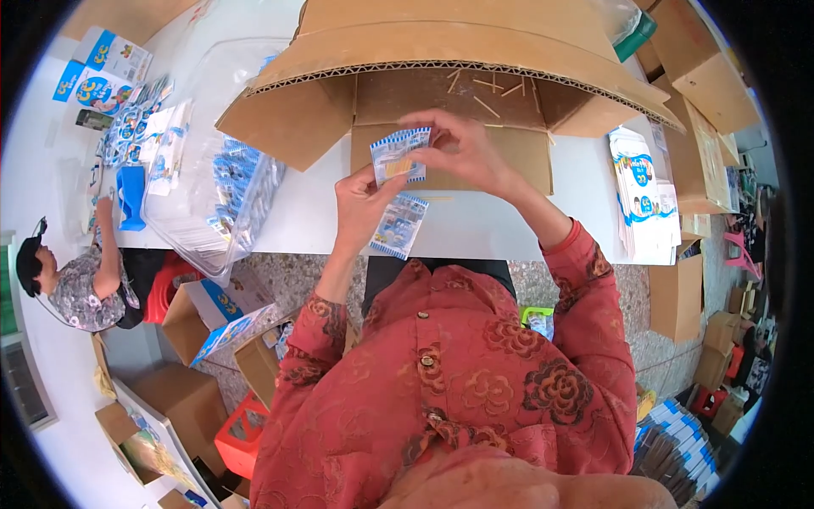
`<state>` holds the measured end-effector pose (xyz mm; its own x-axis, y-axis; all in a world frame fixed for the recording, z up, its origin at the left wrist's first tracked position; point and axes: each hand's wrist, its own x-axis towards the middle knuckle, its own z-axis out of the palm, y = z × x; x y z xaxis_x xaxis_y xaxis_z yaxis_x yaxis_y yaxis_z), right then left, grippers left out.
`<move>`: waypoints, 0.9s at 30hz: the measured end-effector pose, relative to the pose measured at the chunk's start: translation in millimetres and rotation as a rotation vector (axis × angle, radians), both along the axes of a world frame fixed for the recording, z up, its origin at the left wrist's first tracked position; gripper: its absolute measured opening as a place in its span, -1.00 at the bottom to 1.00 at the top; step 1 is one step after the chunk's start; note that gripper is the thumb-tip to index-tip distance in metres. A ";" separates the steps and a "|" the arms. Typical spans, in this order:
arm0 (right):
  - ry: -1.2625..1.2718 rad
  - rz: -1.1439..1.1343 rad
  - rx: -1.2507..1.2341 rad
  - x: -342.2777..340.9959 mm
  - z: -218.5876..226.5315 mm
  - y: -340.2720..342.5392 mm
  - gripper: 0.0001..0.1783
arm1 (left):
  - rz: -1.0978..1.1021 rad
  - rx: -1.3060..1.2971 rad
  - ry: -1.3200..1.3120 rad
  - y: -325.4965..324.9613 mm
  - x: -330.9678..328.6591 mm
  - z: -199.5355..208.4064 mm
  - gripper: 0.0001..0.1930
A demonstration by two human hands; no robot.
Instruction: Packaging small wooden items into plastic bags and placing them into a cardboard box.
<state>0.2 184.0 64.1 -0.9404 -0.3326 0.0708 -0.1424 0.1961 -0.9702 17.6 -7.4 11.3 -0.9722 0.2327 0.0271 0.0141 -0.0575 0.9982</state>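
Over the white table (475,229), my left hand (359,206) pinches a small clear packet (388,146) with blue striped ends by its lower edge. My right hand (466,153) is closed at the packet's right side, thumb and fingers pressed on it. A bundle of short pale wooden sticks (397,167) shows at the packet, by the fingertips; whether it is fully inside I cannot tell. A second printed packet (398,226) lies on the table just below my left hand. Beyond my hands, a cardboard box (373,97) opens toward me, with several loose sticks (486,106) on its bottom.
A clear plastic tub (161,199) full of blue-and-white packets (237,187) stands at left. Flat printed cartons (632,187) are stacked at right. A co-worker (80,284) sits at far left near a blue holder (131,197). Cardboard boxes (677,293) and a red stool (242,437) stand below.
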 end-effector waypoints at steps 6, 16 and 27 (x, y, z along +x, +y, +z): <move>0.726 -0.182 0.252 11.6 25.8 0.9 -0.57 | 0.096 -0.026 0.036 -0.1 1.5 -8.7 -0.86; 1.090 -0.203 0.614 15.8 17.5 1.0 -0.66 | 0.119 0.033 0.023 11.5 3.3 -11.0 -0.89; 0.649 0.027 0.318 20.3 5.7 -17.5 -0.78 | 0.204 -0.321 0.251 -16.3 13.0 -26.6 -0.84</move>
<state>20.5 166.5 69.7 -0.7326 -0.4525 0.5084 -0.6795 0.4428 -0.5850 30.6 -23.7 -15.3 -0.9716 0.0720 0.2253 0.2366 0.2835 0.9293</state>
